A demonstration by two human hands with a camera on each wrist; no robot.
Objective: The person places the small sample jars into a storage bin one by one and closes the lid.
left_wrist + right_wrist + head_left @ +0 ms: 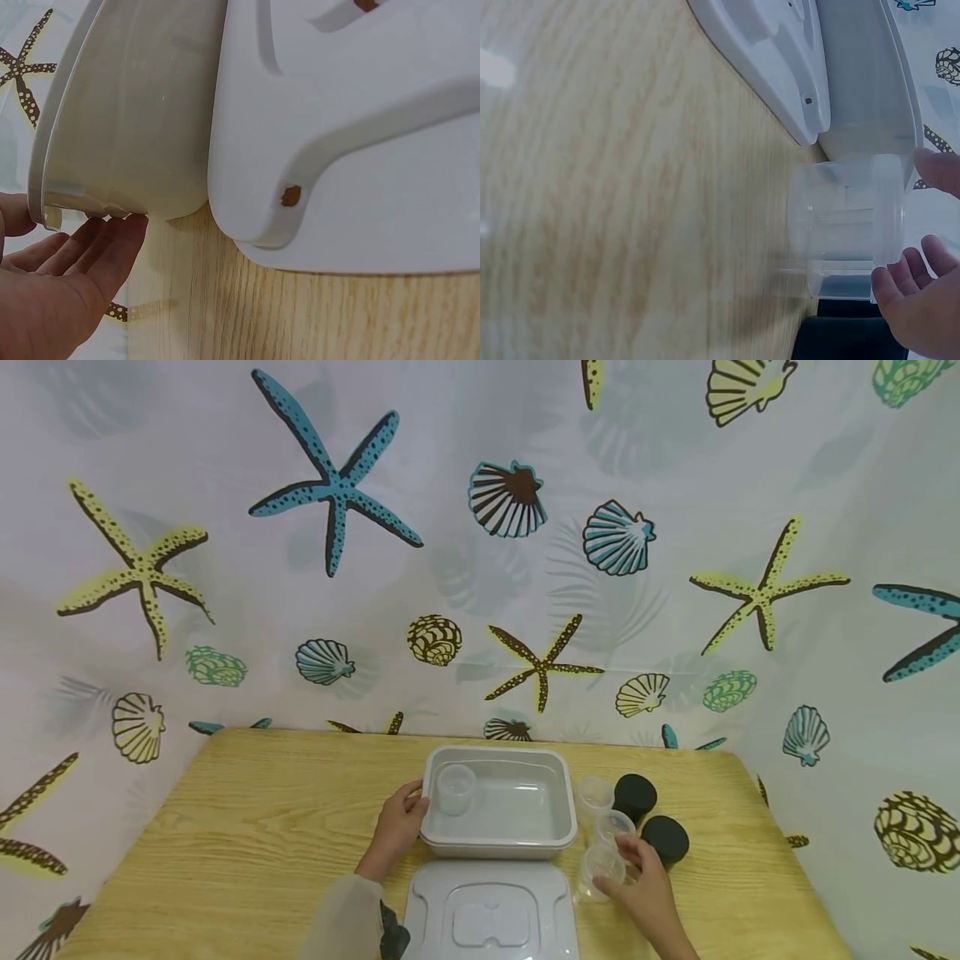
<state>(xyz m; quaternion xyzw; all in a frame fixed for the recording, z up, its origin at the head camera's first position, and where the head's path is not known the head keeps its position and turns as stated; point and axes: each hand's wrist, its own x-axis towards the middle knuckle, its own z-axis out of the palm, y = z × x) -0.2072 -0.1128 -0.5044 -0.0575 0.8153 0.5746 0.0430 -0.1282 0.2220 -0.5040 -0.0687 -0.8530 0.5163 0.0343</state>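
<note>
My left hand [400, 822] holds the left side of a white rectangular plastic tub [498, 850]. In the left wrist view its thumb is at the rim and its fingertips [133, 225] touch the outer wall below. One clear plastic cup [456, 789] stands inside the tub, towards the left. To the tub's right, my right hand [643, 887] is spread around the nearest clear cup [600, 870], thumb on one side and fingers on the other. The right wrist view shows that cup [844, 210] upright between them; firm contact is unclear.
Two more clear cups [595, 795] stand behind the nearest one. Beside them are two black round lids or jars [635, 795]. A white lid [491, 914] lies in front of the tub on the wood-grain table [285, 827]. A patterned curtain [450, 568] hangs behind.
</note>
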